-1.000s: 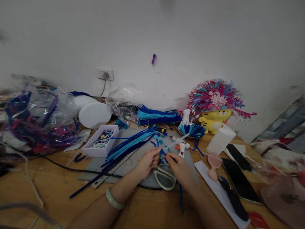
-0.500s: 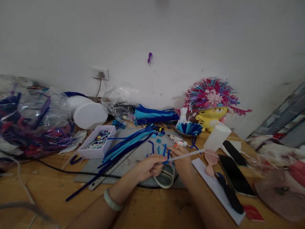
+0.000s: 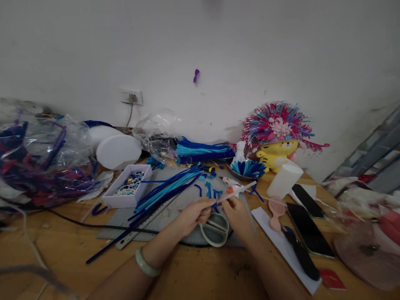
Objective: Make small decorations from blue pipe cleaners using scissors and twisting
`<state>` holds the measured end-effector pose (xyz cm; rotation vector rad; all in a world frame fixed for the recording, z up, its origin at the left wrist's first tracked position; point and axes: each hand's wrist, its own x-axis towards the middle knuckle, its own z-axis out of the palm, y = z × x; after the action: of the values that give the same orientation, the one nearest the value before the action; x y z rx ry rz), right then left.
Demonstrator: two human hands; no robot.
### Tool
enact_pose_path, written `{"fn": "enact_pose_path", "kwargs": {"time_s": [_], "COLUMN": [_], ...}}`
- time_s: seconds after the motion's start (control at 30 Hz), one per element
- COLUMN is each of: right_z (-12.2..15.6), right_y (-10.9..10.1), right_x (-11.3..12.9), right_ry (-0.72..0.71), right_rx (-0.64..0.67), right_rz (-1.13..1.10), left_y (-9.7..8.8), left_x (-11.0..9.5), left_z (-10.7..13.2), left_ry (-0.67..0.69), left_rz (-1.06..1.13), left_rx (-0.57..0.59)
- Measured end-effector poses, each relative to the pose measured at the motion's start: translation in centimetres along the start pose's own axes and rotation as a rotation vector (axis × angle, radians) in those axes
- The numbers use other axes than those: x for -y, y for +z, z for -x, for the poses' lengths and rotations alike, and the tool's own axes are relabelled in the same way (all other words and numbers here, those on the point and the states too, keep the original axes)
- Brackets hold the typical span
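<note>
My left hand (image 3: 197, 212) is closed in a pinch on a short blue pipe cleaner piece (image 3: 214, 194) above the grey mat. Close beside it, my right hand (image 3: 235, 212) has its fingers drawn together on a translucent white stick (image 3: 239, 192), which slants up to the right. The lower end of the stick lies near both sets of fingertips, and the exact grip is partly hidden. Scissors (image 3: 215, 230) with pale handles lie just below the hands. Short blue pipe cleaner pieces (image 3: 200, 189) are scattered behind them. A white glue gun (image 3: 230, 183) rests beyond my right hand.
Long blue pipe cleaners (image 3: 170, 189) and a steel ruler (image 3: 131, 236) lie left on the mat (image 3: 117, 218). Further left stands a bead box (image 3: 109, 201). At right are a white cylinder (image 3: 286, 179), a pink brush (image 3: 276, 208) and phones (image 3: 309, 228). A black cable (image 3: 93, 225) crosses the table.
The white stick has tilted up more steeply, its far end moving left and away from me. My right hand has shifted slightly left, and the blue piece has turned a little.
</note>
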<state>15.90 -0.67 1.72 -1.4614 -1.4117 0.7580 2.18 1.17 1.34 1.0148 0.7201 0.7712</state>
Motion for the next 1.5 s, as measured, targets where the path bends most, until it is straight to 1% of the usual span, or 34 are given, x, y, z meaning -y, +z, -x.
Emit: {"fn": "enact_pose_path", "kwargs": {"time_s": [0.07,0.13,0.2,0.23,0.3,0.37,0.43,0.53,0.6,0.67,0.73,0.87,0.93,1.03,1.13,1.2,1.27,1.37,1.5], "right_z": [0.1,0.2,0.3,0.3,0.4,0.4,0.5,0.4,0.3,0.3,0.3,0.3,0.2,-0.1,-0.4,-0.4,-0.4,-0.2,0.2], "right_y": [0.0,-0.1,-0.1,-0.1,0.0,0.1,0.1,0.0,-0.2,-0.3,-0.4,-0.4,-0.5,-0.7,-1.0,-1.1,-1.2,-1.2,-1.1], "right_x": [0.4,0.7,1.0,1.0,0.9,0.6,0.3,0.0,0.1,0.2,0.5,0.7,0.6,0.2,0.1,0.1,0.3,0.5,0.7], "right_ry": [0.062,0.155,0.3,0.377,0.476,0.504,0.521,0.564,0.572,0.546,0.489,0.33,0.256,0.149,-0.019,-0.145,-0.227,-0.291,-0.336], "right_rx": [0.048,0.124,0.234,0.287,0.373,0.419,0.433,0.489,0.531,0.55,0.553,0.489,0.456,0.421,0.326,0.269,0.256,0.238,0.143], "right_rz": [-0.102,-0.308,-0.534,-0.605,-0.637,-0.61,-0.6,-0.631,-0.65,-0.636,-0.602,-0.51,-0.431,-0.26,-0.029,0.099,0.168,0.2,0.2], "left_y": [0.1,0.0,-0.3,-0.4,-0.7,-0.9,-1.2,-1.5,-1.6,-1.6,-1.5,-1.0,-0.8,-0.6,-0.7,-0.8,-0.9,-1.0,-1.0], "left_x": [-0.2,-0.2,-0.2,-0.1,0.0,0.0,0.0,0.0,0.1,0.2,0.1,-0.2,-0.3,-0.2,-0.2,-0.2,-0.2,-0.2,-0.4], "left_z": [0.1,0.1,0.3,0.3,0.5,0.5,0.6,0.5,0.4,0.3,0.1,-0.1,-0.2,-0.2,-0.2,-0.2,-0.1,-0.1,0.0], "left_ry": [0.129,0.286,0.395,0.425,0.47,0.531,0.597,0.628,0.597,0.532,0.458,0.346,0.265,0.121,0.008,-0.031,-0.046,-0.065,-0.101], "left_rz": [-0.152,-0.341,-0.535,-0.624,-0.777,-0.892,-0.975,-1.003,-0.955,-0.872,-0.737,-0.355,-0.203,-0.046,0.09,0.149,0.165,0.157,0.168], "left_rx": [-0.112,-0.227,-0.279,-0.279,-0.248,-0.193,-0.14,-0.101,-0.107,-0.129,-0.136,-0.16,-0.168,-0.102,-0.03,0.012,0.053,0.09,0.126]}}
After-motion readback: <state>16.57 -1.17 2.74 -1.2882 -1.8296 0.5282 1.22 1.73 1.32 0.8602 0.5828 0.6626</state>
